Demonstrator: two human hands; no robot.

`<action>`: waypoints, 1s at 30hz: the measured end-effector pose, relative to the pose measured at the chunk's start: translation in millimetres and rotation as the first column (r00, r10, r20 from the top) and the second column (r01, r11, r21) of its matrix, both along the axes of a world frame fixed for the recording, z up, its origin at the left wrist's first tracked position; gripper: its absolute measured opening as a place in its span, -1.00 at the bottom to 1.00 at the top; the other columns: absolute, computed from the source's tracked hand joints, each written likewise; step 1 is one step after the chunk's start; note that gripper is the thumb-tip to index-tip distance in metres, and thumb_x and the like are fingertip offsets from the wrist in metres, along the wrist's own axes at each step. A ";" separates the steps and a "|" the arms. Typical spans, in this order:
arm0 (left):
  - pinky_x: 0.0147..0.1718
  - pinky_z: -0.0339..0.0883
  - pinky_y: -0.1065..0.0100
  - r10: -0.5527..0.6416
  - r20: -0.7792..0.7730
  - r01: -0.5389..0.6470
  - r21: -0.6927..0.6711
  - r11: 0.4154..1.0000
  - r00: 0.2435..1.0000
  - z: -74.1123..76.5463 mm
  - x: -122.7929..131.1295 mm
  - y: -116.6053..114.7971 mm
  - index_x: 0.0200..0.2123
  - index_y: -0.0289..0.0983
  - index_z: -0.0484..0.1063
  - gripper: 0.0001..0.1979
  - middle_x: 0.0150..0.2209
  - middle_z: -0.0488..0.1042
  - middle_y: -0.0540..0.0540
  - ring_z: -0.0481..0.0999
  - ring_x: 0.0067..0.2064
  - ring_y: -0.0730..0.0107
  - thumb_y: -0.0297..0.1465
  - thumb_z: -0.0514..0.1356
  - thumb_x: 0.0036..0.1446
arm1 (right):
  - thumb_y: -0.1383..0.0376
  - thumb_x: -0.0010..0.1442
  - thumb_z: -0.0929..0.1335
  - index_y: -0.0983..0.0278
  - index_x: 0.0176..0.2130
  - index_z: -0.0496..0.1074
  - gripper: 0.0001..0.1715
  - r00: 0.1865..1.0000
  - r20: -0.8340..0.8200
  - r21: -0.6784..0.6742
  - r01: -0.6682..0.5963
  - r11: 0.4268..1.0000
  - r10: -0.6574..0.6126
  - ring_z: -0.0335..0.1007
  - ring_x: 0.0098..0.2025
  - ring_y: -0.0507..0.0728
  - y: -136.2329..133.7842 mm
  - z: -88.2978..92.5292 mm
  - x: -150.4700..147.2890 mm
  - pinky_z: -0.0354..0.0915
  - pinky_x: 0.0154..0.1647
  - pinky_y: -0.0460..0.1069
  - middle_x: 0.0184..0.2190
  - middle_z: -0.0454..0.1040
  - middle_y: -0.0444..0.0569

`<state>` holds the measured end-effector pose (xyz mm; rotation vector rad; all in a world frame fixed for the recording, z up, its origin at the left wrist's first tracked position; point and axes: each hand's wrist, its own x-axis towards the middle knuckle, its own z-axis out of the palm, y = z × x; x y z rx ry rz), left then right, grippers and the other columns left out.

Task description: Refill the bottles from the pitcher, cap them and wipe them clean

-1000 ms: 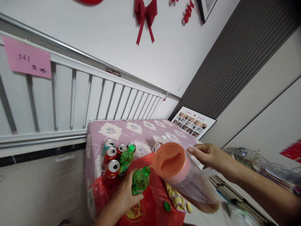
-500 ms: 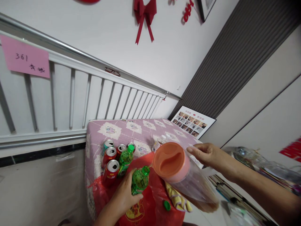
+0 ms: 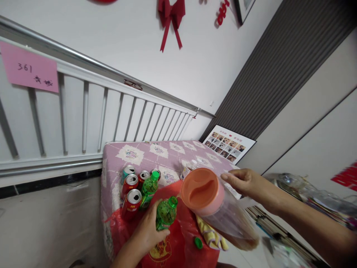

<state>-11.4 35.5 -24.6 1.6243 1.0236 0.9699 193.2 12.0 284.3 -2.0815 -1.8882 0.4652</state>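
My left hand (image 3: 152, 227) is wrapped around an uncapped green plastic bottle (image 3: 166, 215), held nearly upright over the red sheet. Gripping a clear pitcher (image 3: 237, 223) on its far side is my right hand (image 3: 241, 182); the handle is mostly hidden. The pitcher is tipped on its side, and brown liquid lies along its lower wall. Its orange lid (image 3: 199, 190) faces the bottle, with the spout close to the open mouth. A thin pale streak shows between spout and mouth. A loose green cap (image 3: 198, 243) lies on the red sheet below the pitcher.
Several opened drink cans (image 3: 131, 203) and a capped green bottle (image 3: 150, 189) stand left of my hands. A yellow striped cloth (image 3: 210, 234) lies under the pitcher. Behind are a clear bottle (image 3: 192, 165), the patterned tablecloth (image 3: 177, 148) and a white radiator (image 3: 111, 115).
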 end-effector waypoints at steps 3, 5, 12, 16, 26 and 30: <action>0.27 0.16 0.08 0.004 0.001 -0.004 -0.004 1.000 1.000 0.3 -0.2 -0.3 0.31 -0.37 0.06 -0.08 0.27 0.29 -0.36 0.32 0.27 0.01 -0.53 0.30 -0.17 | -0.38 -0.09 0.33 0.19 -0.60 0.11 -0.26 1.000 -0.004 -0.003 0.007 1.000 -0.007 -0.06 -0.54 0.01 -0.2 0.5 -1.8 0.10 -0.57 -0.06 -0.63 0.02 -0.23; 0.27 0.16 0.07 0.004 0.002 -0.004 -0.002 1.000 1.000 0.7 -0.5 -0.7 0.31 -0.37 0.05 -0.08 0.27 0.28 -0.37 0.31 0.28 0.01 -0.53 0.29 -0.17 | -0.38 -0.09 0.32 0.19 -0.60 0.11 -0.25 1.000 -0.004 -0.007 0.010 1.000 -0.010 -0.05 -0.54 0.01 -0.4 0.6 -2.5 0.11 -0.56 -0.06 -0.62 0.02 -0.22; 0.28 0.15 0.06 -0.004 -0.012 0.005 0.003 1.000 1.000 1.9 -1.4 -0.2 0.31 -0.41 0.04 -0.08 0.27 0.28 -0.39 0.31 0.28 0.00 -0.53 0.29 -0.16 | -0.38 -0.07 0.31 0.19 -0.59 0.11 -0.26 1.000 0.019 -0.010 0.005 1.000 -0.005 -0.05 -0.54 0.01 0.8 -0.9 1.6 0.08 -0.56 -0.06 -0.62 0.01 -0.22; 0.27 0.15 0.06 -0.006 -0.017 0.006 -0.012 1.000 1.000 3.2 -2.0 -0.1 0.31 -0.39 0.04 -0.07 0.28 0.28 -0.39 0.32 0.27 0.00 -0.52 0.30 -0.16 | -0.36 -0.06 0.32 0.19 -0.58 0.11 -0.27 1.000 0.019 -0.018 0.005 1.000 -0.005 -0.06 -0.53 0.01 1.7 -1.8 3.2 0.09 -0.55 -0.06 -0.62 0.01 -0.23; 0.26 0.18 0.08 0.014 -0.012 -0.015 -0.017 1.000 1.000 3.1 -2.2 -1.0 0.30 -0.33 0.07 -0.07 0.27 0.31 -0.34 0.34 0.27 0.01 -0.53 0.31 -0.18 | -0.37 -0.10 0.33 0.19 -0.60 0.11 -0.26 1.000 0.017 0.001 0.016 1.000 -0.016 -0.05 -0.55 0.01 0.4 1.0 -1.5 0.11 -0.57 -0.06 -0.63 0.01 -0.23; 0.28 0.15 0.04 0.017 0.004 -0.017 -0.003 1.000 1.000 -1.1 -1.2 -0.5 0.30 -0.36 0.07 -0.07 0.28 0.28 -0.37 0.30 0.29 -0.03 -0.52 0.32 -0.19 | -0.38 -0.11 0.33 0.19 -0.60 0.13 -0.26 1.000 0.017 0.002 0.026 1.000 -0.026 -0.03 -0.55 0.02 0.6 0.6 -0.6 0.12 -0.56 -0.05 -0.64 0.03 -0.22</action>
